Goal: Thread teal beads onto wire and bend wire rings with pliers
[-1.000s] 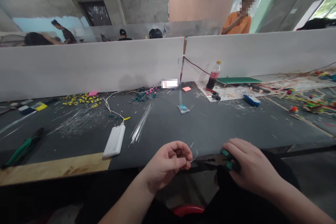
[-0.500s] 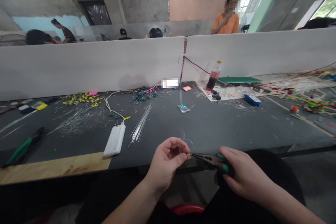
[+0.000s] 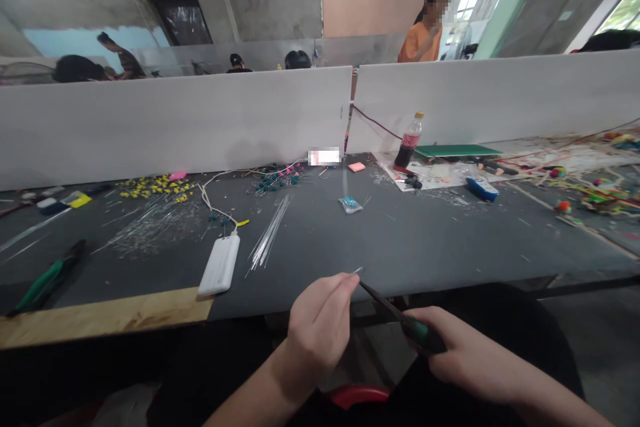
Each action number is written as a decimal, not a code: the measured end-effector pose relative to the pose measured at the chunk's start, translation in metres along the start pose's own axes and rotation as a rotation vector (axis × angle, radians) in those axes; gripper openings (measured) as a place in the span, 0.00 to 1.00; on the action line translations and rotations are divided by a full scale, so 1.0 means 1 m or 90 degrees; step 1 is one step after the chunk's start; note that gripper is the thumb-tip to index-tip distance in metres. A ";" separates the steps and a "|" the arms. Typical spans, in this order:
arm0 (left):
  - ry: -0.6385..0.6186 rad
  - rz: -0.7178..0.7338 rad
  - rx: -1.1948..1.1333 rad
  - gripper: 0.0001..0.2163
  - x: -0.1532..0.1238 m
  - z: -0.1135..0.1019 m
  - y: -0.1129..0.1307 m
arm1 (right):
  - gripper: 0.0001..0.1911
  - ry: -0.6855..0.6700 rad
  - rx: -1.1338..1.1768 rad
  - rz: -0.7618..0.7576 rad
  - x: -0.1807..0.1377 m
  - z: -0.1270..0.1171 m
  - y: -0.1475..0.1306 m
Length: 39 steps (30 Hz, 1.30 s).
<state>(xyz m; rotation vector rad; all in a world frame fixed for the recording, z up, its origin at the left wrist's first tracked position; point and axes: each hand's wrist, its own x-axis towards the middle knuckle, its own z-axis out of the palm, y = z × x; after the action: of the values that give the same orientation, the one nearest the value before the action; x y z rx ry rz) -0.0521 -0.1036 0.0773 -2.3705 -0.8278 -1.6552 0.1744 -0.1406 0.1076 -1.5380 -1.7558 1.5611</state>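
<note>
My left hand (image 3: 323, 320) is closed in a pinch on a thin metal wire (image 3: 360, 270), whose short curved end shows above the fingertips. My right hand (image 3: 455, 347) wraps round the green-and-black handles of long-nose pliers (image 3: 393, 307). The pliers point up and left, seen edge-on, and their tip meets the wire beside my left fingertips. Whether the jaws grip the wire I cannot tell. Both hands are above the near table edge. Straight silver wires (image 3: 269, 233) lie in a bundle beyond my left hand.
A white power bank (image 3: 219, 265) with a cable and green-handled pliers (image 3: 47, 283) lie left. Yellow pieces (image 3: 155, 188) are farther back. A small plastic bag (image 3: 349, 205) lies mid-table. A cola bottle (image 3: 409, 141) stands before the white partition (image 3: 200, 123). A person in orange (image 3: 419, 43) is beyond.
My left hand has turned, its fingers closing together over the wire loop, which is now mostly hidden. The pliers have rolled edge-on and tilted more steeply. The person in orange has turned slightly.
</note>
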 end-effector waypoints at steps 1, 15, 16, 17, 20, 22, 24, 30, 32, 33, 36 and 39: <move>-0.016 0.027 0.009 0.21 -0.001 -0.001 -0.001 | 0.27 -0.009 0.011 0.016 0.000 -0.001 0.000; -0.042 -0.614 -0.669 0.07 0.014 -0.002 -0.013 | 0.28 0.145 -0.280 -0.184 -0.002 -0.005 0.016; -0.057 -0.635 -0.747 0.07 0.014 -0.002 -0.014 | 0.26 0.157 -0.307 -0.195 -0.001 -0.006 0.018; -0.072 -0.649 -0.816 0.07 0.014 -0.001 -0.014 | 0.24 0.168 -0.330 -0.208 0.001 -0.008 0.019; -0.122 -0.692 -0.970 0.08 0.015 0.000 -0.012 | 0.22 0.204 -0.388 -0.251 0.004 -0.012 0.019; -0.161 -0.723 -1.035 0.09 0.015 0.000 -0.010 | 0.22 0.224 -0.420 -0.276 0.005 -0.014 0.019; -0.202 -0.754 -1.076 0.09 0.016 0.000 -0.007 | 0.21 0.236 -0.441 -0.298 0.005 -0.016 0.018; -0.270 -0.792 -1.122 0.11 0.016 -0.002 -0.006 | 0.19 0.252 -0.461 -0.339 0.003 -0.017 0.017; -0.284 -0.800 -1.112 0.11 0.016 -0.002 -0.006 | 0.19 0.255 -0.469 -0.337 0.003 -0.018 0.016; -0.290 -0.804 -1.107 0.11 0.016 -0.003 -0.007 | 0.19 0.256 -0.472 -0.334 0.003 -0.018 0.016; -0.299 -0.816 -1.093 0.11 0.017 -0.003 -0.007 | 0.19 0.257 -0.474 -0.335 0.003 -0.018 0.015; -0.306 -0.831 -1.072 0.12 0.018 -0.004 -0.007 | 0.18 0.257 -0.469 -0.340 0.003 -0.018 0.015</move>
<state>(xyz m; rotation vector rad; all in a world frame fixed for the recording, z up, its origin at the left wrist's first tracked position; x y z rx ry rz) -0.0546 -0.0930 0.0938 -3.6630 -1.7932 -3.1962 0.1951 -0.1319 0.0996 -1.3346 -2.3344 0.3251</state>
